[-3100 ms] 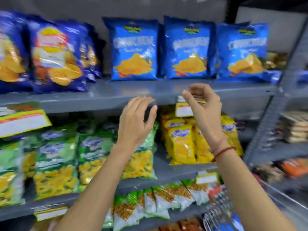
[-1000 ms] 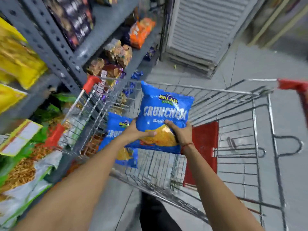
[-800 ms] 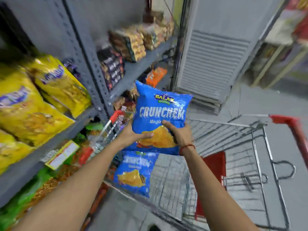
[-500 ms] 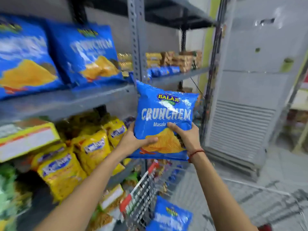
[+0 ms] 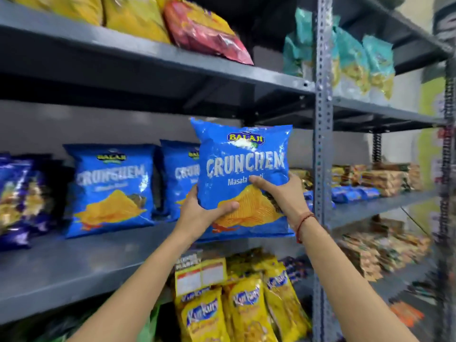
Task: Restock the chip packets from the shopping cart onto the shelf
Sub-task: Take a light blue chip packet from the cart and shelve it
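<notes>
- A blue Crunchem chip packet (image 5: pixel 243 174) is held upright in front of the grey shelf (image 5: pixel 81 257), at its right end, near the perforated upright post (image 5: pixel 322 169).
- The left hand (image 5: pixel 201 213) is clamped on the packet's lower left edge, thumb across the front.
- The right hand (image 5: pixel 283 191) is clamped on its lower right side, fingers on the front.
- Two matching blue packets (image 5: pixel 111 188) stand on the shelf to the left, behind the held one.
- Yellow packets (image 5: pixel 246 309) fill the shelf below.
</notes>
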Demonstrator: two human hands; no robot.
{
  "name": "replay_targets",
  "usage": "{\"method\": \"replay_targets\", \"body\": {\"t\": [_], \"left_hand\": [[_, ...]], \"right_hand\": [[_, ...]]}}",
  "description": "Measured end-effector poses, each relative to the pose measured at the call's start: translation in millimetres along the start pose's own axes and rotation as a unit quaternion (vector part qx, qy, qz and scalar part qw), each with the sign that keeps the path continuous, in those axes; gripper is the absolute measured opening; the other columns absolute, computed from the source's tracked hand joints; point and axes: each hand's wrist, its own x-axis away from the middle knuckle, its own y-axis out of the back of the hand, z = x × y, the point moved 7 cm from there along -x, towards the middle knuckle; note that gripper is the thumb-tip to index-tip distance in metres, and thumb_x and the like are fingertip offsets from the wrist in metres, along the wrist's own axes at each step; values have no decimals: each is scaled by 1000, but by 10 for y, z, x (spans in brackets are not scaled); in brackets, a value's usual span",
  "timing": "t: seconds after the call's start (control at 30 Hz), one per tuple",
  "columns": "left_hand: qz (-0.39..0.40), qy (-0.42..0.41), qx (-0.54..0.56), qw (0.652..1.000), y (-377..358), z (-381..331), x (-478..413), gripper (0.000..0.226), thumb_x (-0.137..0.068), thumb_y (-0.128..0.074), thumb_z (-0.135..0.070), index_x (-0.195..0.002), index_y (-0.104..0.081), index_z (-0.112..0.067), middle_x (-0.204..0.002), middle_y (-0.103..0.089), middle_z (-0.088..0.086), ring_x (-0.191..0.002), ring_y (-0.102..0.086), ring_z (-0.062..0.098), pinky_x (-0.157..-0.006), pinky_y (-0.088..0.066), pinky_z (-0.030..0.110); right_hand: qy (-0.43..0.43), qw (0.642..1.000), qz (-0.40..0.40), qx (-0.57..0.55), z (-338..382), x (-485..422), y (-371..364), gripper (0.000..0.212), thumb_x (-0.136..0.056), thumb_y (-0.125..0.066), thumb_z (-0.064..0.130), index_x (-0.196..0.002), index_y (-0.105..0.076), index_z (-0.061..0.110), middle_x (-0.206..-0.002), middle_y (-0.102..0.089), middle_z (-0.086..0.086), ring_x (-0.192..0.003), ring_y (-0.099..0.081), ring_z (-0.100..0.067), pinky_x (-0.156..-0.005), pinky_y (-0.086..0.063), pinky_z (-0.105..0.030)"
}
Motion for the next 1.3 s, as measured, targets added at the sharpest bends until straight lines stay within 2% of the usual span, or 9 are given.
{"method": "replay_targets", "body": {"t": [0.1,0.33,0.43,0.6,0.77,0.87,1.0,1.13,1.3], "left_hand": [[-36,12,-16,999,306,32,-139,92,-37,-86,-54,-117,-50,-28,-112,-64,-11,-101,-61,7,-84,-52,29],[-76,54,-61,994,587,339,-359,81,-49,-87,-39,-115,-41,-30,-112,-57,-5,-103,-57,16,-86,-50,34],[-95,96,-76,988,640,538,-410,93,-34,-88,-53,-112,-42,-31,-115,-60,-3,-103,-60,18,-91,-51,38],[-89,137,-101,981,678,687,-457,94,-41,-87,-53,-118,-41,-26,-120,-60,-1,-101,-60,18,-90,-51,39],[-119,125,-186,967,703,599,-406,118,-48,-83,-57,-142,-22,-19,-146,-38,5,-128,-42,26,-106,-38,45],[-163,56,-258,951,724,389,-325,108,-62,-79,-49,-145,-15,-21,-151,-22,8,-137,-26,26,-109,-30,44],[-204,-81,-297,929,538,-13,-97,67,-79,-68,-37,-135,-36,-21,-135,-39,2,-126,-38,18,-99,-35,31],[-155,-169,-258,939,-24,-192,221,33,-82,-66,-24,-113,-57,-23,-105,-52,-12,-102,-55,8,-85,-48,29],[-23,-166,-211,963,-975,265,634,23,-80,-63,-26,-102,-63,-22,-95,-61,-9,-92,-58,1,-75,-50,19]], "right_hand": [[-8,999,36,-4,-63,-204,-383,120,-26,-86,69,-128,-54,14,-127,-64,-5,-115,-63,-24,-95,-54,-45],[-55,995,87,-9,-340,-384,-933,111,-53,-87,51,-143,-36,10,-136,-49,-1,-129,-49,-25,-107,-43,-47],[-49,995,82,-7,-547,-485,-1025,96,-43,-88,59,-123,-59,14,-122,-67,-4,-113,-63,-23,-99,-51,-44],[-61,995,78,-6,-1144,-850,-1203,115,-29,-79,79,-125,-57,20,-124,-66,-2,-118,-60,-24,-98,-51,-45],[-69,995,63,31,-745,-505,-1118,96,-61,-79,60,-138,-41,17,-134,-51,0,-130,-44,-24,-107,-41,-42],[-41,997,59,22,-694,-421,-971,85,-70,-76,50,-139,-38,16,-134,-51,-7,-125,-48,-25,-97,-43,-34],[-4,999,30,-18,-575,-207,-562,62,-77,-72,43,-128,-50,17,-118,-59,-4,-104,-57,-18,-81,-46,-26],[37,998,-25,-47,-589,158,11,33,-78,-74,34,-103,-63,17,-92,-67,6,-88,-64,-12,-82,-50,-26],[16,998,-63,-14,-1114,678,753,10,-80,-73,27,-86,-66,21,-83,-68,2,-76,-61,-6,-71,-51,-19]]}}
